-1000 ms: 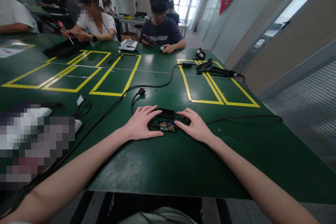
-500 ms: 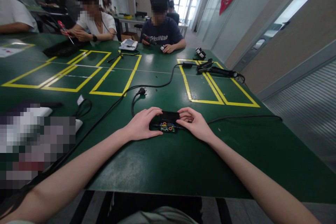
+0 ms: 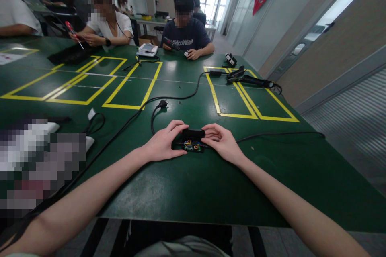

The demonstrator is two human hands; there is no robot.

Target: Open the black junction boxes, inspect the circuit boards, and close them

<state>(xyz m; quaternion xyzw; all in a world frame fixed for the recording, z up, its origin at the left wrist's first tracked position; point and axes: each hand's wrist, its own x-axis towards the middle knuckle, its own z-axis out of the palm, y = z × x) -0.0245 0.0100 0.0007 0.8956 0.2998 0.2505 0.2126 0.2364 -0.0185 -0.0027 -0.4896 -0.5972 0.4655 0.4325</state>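
An opened black power adapter lies on the green table before me, its circuit board [image 3: 193,146] with copper coils showing. Behind the board its black cover [image 3: 193,133] stands tilted. My left hand [image 3: 164,141] grips the adapter from the left, fingertips at the cover and thumb by the board's near edge. From the right, my right hand [image 3: 221,141] holds the cover's end between curled fingers and thumb. Cables run out on both sides under the hands. A black plug [image 3: 163,104] rests just beyond my left hand.
A long black cable [image 3: 135,116] crosses the table [image 3: 193,196] from lower left to a black device [image 3: 250,81] at the right back. Yellow tape outlines mark the surface. Blurred items [image 3: 42,160] lie at left. Two people sit opposite, working with tools; a black tray [image 3: 68,56] is there.
The cover has tipped slightly and shifted a little to the left, with my left fingertips raised a touch. Both hands otherwise stay in place.
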